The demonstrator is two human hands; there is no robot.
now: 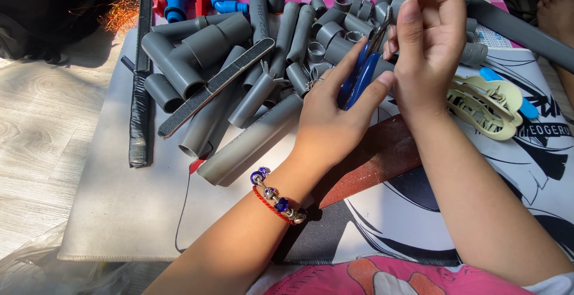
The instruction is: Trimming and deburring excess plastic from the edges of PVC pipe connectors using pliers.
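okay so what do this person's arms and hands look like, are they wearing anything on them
Both forearms are bare, with no sleeves over them. The left wrist carries a beaded bracelet of blue and silver-coloured beads next to a thin red cord. A small ring sits on a finger of the left hand. The right hand shows no jewellery, and its nails look plain.

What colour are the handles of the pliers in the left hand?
Blue, on the pliers gripped by the left hand; seen in the head view.
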